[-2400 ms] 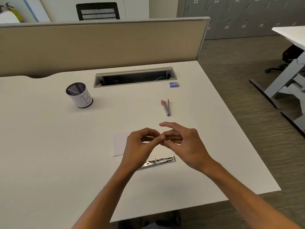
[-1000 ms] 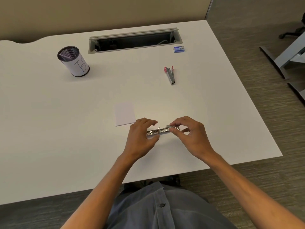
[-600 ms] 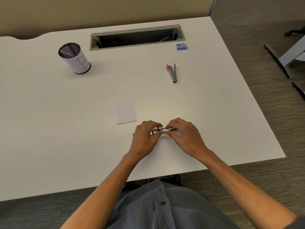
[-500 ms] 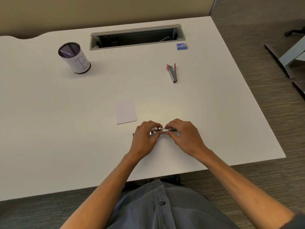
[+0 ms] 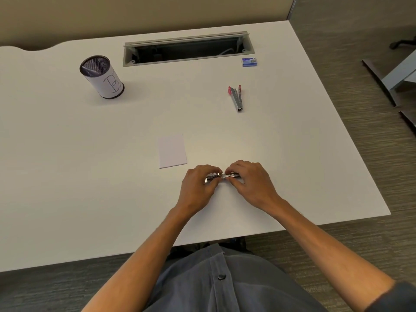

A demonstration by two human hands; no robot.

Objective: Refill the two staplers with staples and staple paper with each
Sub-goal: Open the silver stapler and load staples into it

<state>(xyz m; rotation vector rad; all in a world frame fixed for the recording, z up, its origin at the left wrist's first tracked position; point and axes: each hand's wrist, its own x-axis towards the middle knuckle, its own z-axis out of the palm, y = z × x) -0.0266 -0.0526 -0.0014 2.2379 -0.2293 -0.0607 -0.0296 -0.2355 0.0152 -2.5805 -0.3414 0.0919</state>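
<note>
1. The main risk sits at the near edge of the white desk (image 5: 67, 176), where the silver stapler (image 5: 221, 176) lies opened out flat between both hands. The strip of staples could, I judge, seat crooked in the channel or snap into pieces if pushed at an angle, and a jam would follow. Whether a strip is already in the channel is hidden by the fingers.
2. The left hand (image 5: 198, 188) has its fingers curled over the stapler's left end, pinching it to steady it. If that hold slackens, the stapler may skid on the smooth top.
3. The right hand (image 5: 249, 183) curls its fingertips onto the right end, gripping or pressing there; the thumb is out of sight.
4. Just beyond, left of the hands, lies the paper (image 5: 172, 150), untouched, apart from both hands.
5. Farther right lies the second stapler (image 5: 236, 97), red-tipped and splayed open, seemingly not yet refilled.
6. Farthest is the staple box (image 5: 249, 62), beside the cable slot (image 5: 186, 49); fetching more staples means a long reach.
</note>
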